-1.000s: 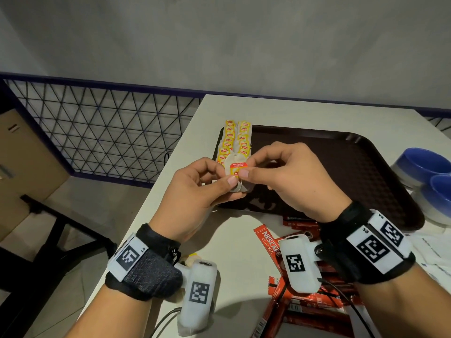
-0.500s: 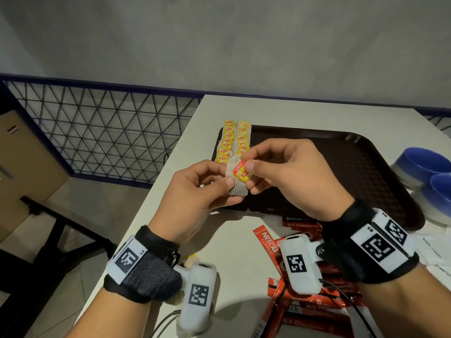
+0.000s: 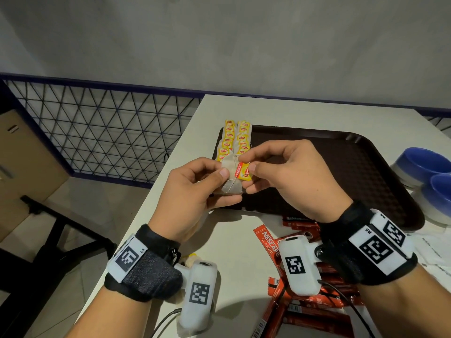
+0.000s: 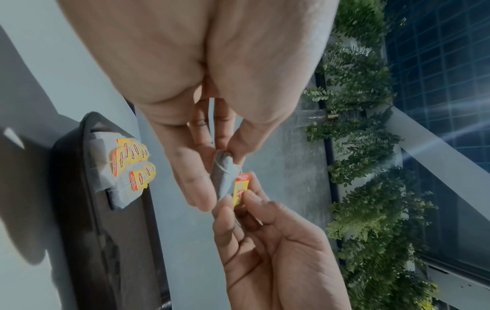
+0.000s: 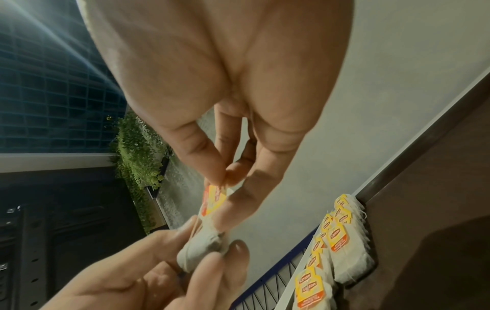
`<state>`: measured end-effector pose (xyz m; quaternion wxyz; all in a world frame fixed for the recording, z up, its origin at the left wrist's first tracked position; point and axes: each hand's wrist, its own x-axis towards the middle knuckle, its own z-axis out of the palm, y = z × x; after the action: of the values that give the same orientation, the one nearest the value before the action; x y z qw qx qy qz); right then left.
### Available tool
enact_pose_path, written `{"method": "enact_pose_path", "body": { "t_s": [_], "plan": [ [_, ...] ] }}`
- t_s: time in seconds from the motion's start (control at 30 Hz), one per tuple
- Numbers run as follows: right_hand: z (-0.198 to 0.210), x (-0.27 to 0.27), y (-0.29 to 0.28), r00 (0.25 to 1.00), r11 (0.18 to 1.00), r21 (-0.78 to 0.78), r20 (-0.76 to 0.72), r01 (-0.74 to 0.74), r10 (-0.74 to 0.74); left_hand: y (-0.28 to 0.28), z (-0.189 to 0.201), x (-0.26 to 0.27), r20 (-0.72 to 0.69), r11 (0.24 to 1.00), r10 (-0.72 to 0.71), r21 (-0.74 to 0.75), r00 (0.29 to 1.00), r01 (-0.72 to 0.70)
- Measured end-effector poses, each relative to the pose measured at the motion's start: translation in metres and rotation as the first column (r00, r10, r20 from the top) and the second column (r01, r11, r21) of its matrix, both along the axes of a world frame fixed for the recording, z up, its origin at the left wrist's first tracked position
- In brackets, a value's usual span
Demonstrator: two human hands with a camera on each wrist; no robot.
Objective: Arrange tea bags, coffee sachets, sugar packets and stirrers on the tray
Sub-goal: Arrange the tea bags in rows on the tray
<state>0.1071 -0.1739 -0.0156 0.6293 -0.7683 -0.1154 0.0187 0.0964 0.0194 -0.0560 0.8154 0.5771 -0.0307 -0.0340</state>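
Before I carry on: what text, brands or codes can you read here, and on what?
"Lipton": yellow tags of the tea bags on the tray.
"NESCAFE CLASSIC": red coffee sachet on the table.
"LS": left wrist band.
"RS": right wrist band.
Held tea bag's tag: print too blurred.
Square marker codes, sachet barcodes: not readable.

"Lipton" on tea-bag tags (image 3: 227,137) — "NESCAFÉ CLASSIC" on a red sachet (image 3: 267,241).

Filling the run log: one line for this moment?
left hand: holds tea bag | right hand: pinches its tag | tray: two tea-bag rows
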Motion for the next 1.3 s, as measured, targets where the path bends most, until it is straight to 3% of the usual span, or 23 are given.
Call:
{"method": "enact_pose_path", "body": {
  "t_s": [0.2, 0.43, 0.6, 1.03, 1.3],
  "plan": [
    [-0.0031, 0.0018, -0.0016, 0.996, 0.993, -0.114, 0.091, 0.003, 0.007, -0.0014, -0.0024, 0.0010, 0.009, 1.000, 0.012, 0.003, 1.000, -0.012],
    [-0.0030, 0.0017, -0.0011, 0.999, 1.000, -0.005, 0.044, -0.022, 0.023, -0.0015, -0.0050, 0.0024, 0.023, 1.000, 0.016, 0.006, 1.000, -0.016],
    [-0.0003, 0.0010, -0.0019, 0.999, 1.000, -0.022, 0.046, 0.010, -0.009, -0.0014, -0.0047, 0.0026, 0.031, 1.000, 0.024, 0.000, 0.999, -0.024],
    [-0.0008, 0.0037, -0.0009, 0.991, 0.996, 0.091, -0.131, 0.017, -0.005, -0.0007, -0.0025, 0.0032, 0.061, 0.998, 0.051, -0.032, 0.997, -0.049],
    [-0.0071, 0.0034, 0.0036, 0.997, 0.999, 0.032, -0.071, 0.024, -0.022, -0.0013, -0.0021, -0.0010, 0.082, 0.999, 0.008, 0.035, 0.997, -0.011]
  ]
}}
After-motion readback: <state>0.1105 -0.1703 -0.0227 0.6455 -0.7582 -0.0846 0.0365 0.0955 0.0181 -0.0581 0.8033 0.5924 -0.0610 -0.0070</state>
